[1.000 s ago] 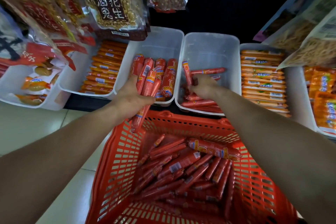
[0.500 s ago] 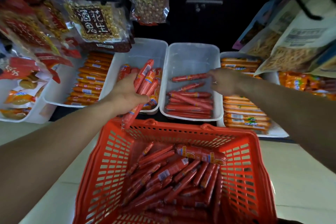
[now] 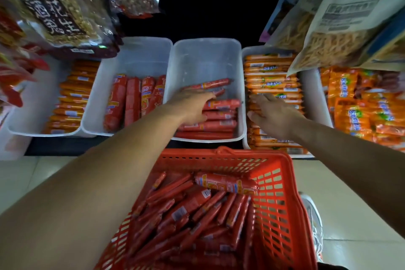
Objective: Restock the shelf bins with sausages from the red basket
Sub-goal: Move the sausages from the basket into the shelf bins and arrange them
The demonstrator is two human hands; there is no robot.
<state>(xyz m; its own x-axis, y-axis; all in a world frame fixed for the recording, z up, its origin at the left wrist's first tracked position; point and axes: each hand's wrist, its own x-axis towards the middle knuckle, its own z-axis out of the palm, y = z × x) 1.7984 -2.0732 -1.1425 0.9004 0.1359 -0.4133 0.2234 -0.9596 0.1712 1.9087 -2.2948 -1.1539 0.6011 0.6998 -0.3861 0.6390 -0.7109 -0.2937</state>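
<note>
The red basket [image 3: 274, 184] stands below the shelf and holds several thin red sausages [image 3: 192, 215], with one thick red sausage [image 3: 225, 184] lying on top. My left hand [image 3: 192, 105] reaches into the middle white bin [image 3: 206, 57]. Its fingers lie fairly straight on the thin red sausages [image 3: 219, 125] stacked there. The white bin to its left [image 3: 140, 55] holds thick red sausages [image 3: 133, 101] lying side by side. My right hand [image 3: 271, 114] hovers with loosely spread fingers over the orange sausages [image 3: 269, 76] in the bin to the right, holding nothing.
Another bin of orange sausages [image 3: 72, 98] sits far left, and orange packets [image 3: 359, 105] are piled at the far right. Hanging peanut bags [image 3: 63, 17] and snack bags [image 3: 341, 28] overhang the bins. A shoe [image 3: 315, 226] is beside the basket on the tiled floor.
My left hand no longer holds the thick sausages; they lie in the left-centre bin and the hand has moved into the middle bin. My right hand moved right, over the orange sausages.
</note>
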